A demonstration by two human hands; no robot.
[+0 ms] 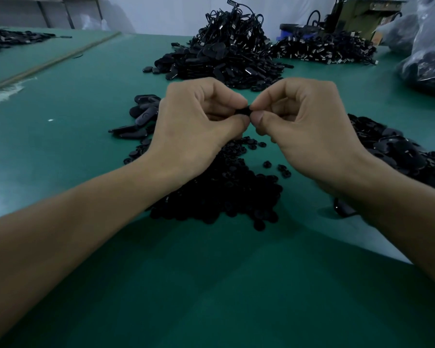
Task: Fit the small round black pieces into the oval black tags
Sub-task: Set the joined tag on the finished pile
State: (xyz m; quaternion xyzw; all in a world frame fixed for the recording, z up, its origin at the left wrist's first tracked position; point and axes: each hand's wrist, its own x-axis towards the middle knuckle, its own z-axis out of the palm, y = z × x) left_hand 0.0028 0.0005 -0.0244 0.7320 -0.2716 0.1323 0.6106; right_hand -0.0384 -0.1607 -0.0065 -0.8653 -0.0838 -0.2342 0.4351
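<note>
Closest in, under both wrists, the heap of small round black pieces (224,192) sits on the green table (211,285), with a few strays (268,164) scattered just below the right hand. Above that, the left hand (194,126) and right hand (307,129) meet fingertip to fingertip, all fingers curled in tight, and both pinch one tiny black part (244,111) between them. So little of it shows that you can't tell if it's an oval tag, a round piece, or the two already going together. That's the risky bit, I'd say. It's black on black with the fingers covering it, so the person is probably working by feel. A round piece pushed in crooked could sit half-seated or pop out. If it drops, it lands in the heap below and is basically gone. Just left of the left hand lies a small bunch of oval black tags (143,116), and a bigger spread of tags (399,151) sits off to the right of the right hand. If one group is finished and the other isn't, mixing them up looks easy. Beyond the hands there's a big mound of tags with cords (224,59).
</note>
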